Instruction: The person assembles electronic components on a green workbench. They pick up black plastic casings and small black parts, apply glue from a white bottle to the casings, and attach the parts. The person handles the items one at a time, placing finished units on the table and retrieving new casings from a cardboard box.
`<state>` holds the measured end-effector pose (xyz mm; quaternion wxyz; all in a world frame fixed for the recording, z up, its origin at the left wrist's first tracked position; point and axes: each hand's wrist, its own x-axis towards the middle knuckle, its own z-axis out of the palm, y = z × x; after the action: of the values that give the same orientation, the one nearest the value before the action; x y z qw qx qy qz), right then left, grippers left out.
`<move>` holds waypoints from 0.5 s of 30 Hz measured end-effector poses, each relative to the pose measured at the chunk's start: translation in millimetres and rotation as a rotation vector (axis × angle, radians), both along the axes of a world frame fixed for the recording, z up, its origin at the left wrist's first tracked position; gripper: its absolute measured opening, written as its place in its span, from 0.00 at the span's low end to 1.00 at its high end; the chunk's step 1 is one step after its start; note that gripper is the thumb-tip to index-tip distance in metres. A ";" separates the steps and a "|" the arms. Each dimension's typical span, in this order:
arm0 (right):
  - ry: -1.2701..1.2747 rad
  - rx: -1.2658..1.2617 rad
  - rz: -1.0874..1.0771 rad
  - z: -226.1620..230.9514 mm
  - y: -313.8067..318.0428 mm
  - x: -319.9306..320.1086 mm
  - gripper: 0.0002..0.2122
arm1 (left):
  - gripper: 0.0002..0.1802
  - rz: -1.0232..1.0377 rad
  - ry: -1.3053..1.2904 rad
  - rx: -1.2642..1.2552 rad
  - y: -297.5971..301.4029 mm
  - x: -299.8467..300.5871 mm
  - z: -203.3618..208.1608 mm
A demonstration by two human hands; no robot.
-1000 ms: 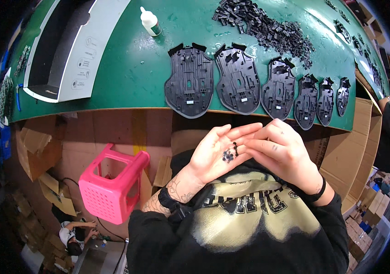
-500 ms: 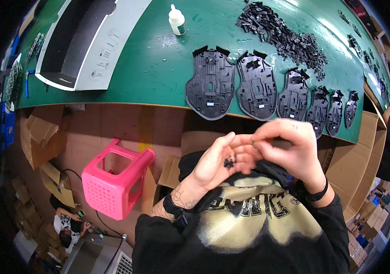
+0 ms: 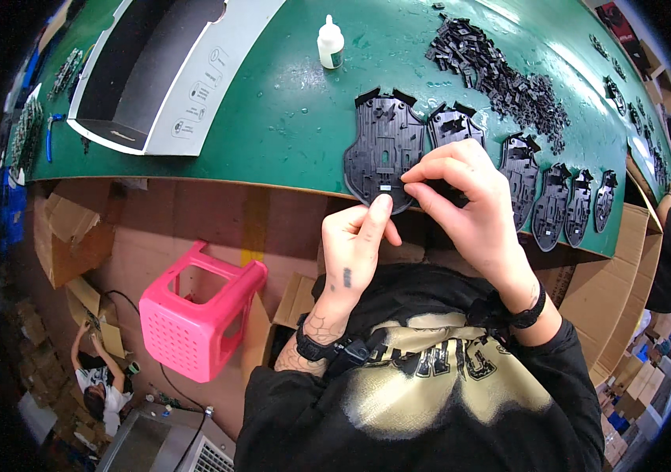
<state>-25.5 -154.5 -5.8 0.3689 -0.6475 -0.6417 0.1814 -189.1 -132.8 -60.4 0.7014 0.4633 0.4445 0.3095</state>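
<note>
A black plastic bottom shell (image 3: pixel 387 130), shaped like that of a computer mouse, lies inner side up at the front edge of the green table. My left hand (image 3: pixel 355 244) is at its near end, thumb at the rim and fingers curled; whatever they hold is hidden. Over the right side of the same shell, my right hand (image 3: pixel 465 197) pinches thumb and forefinger together, with anything between them too small to name. Behind that hand a second shell (image 3: pixel 455 124) is partly covered. Several more shells (image 3: pixel 519 169) continue the row to the right.
On the green table (image 3: pixel 272 118) stands a white dropper bottle (image 3: pixel 331 46). A heap of small black parts (image 3: pixel 493 71) lies at the back right, an open box (image 3: pixel 194 86) at the left. Below are a pink stool (image 3: pixel 194 315) and cardboard boxes; another person (image 3: pixel 103 377) is lower left.
Both hands have moved up to the leftmost shell. My left palm, which lay open with small black parts on it, has turned over and its fingers have curled. The view has shifted slightly.
</note>
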 end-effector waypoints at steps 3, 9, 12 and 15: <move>-0.050 0.018 0.018 -0.5 2.1 0.8 0.06 | 0.28 0.021 -0.030 -0.001 -0.6 2.0 1.7; -0.102 0.035 0.001 -0.1 2.3 -0.8 0.06 | 0.28 0.031 -0.013 0.037 0.3 3.9 3.5; -0.109 0.047 -0.003 -1.6 3.6 -1.6 0.06 | 0.28 0.027 -0.015 0.033 0.5 3.8 3.1; -0.105 0.043 0.001 -0.6 4.2 -2.1 0.06 | 0.28 0.024 -0.024 0.014 0.3 3.1 2.2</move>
<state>-27.6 -150.3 -6.4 0.3484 -0.6476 -0.6644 0.1336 -186.0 -132.5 -58.2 0.6995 0.4592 0.4396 0.3266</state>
